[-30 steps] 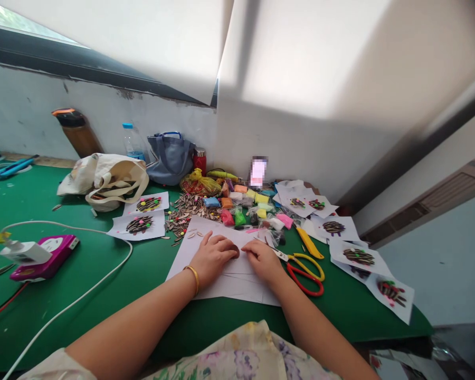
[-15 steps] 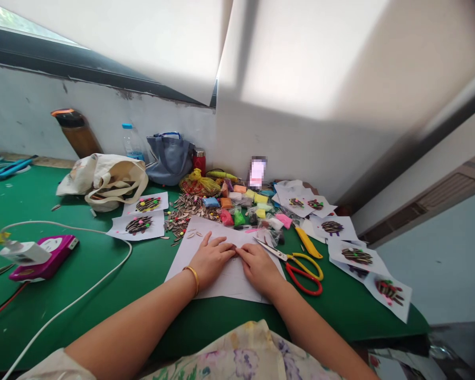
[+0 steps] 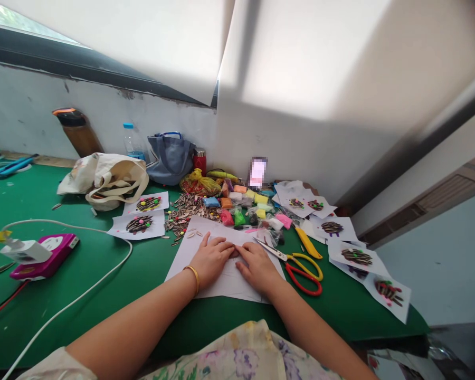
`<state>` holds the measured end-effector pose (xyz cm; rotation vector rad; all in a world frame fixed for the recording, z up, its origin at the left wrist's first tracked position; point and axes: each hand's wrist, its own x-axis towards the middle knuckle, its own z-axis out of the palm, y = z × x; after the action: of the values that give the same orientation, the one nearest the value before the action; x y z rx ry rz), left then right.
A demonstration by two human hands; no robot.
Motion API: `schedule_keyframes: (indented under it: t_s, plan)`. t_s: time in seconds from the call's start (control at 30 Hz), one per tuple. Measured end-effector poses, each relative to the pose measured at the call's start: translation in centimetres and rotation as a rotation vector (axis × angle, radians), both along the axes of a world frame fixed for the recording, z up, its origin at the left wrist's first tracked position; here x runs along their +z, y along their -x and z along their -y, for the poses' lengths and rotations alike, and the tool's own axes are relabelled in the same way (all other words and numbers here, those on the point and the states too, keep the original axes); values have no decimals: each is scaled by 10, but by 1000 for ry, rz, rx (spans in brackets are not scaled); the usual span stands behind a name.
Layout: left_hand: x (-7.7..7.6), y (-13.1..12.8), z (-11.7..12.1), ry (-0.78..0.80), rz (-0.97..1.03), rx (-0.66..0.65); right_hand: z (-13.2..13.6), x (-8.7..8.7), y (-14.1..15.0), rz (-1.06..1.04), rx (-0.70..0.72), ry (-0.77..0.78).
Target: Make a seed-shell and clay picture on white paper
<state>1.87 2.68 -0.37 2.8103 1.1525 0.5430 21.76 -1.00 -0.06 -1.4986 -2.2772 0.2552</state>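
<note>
left hand [image 3: 211, 261], right hand [image 3: 258, 264]: fingers part-curled, tips meeting at brown lump [image 3: 235, 253] on paper [image 3: 185, 254], can't tell grip; scissors [image 3: 288, 258] 3 o'clock

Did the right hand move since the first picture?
Yes. The right hand moved left, toward the left hand and away from the scissors, whose blades it partly covered before and now leaves in view.

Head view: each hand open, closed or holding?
Left hand: over the white paper sheet, fingers partly spread; grip can't be told.
Right hand: fingertips at the left's; grip can't be told.
</note>
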Motion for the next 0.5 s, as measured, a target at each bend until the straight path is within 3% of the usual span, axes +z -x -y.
schedule_keyframes:
  t_s: [0.5]
  plan:
    - [2, 0, 0, 8, 8, 7, -2, -2, -1, -20, -1, -7]
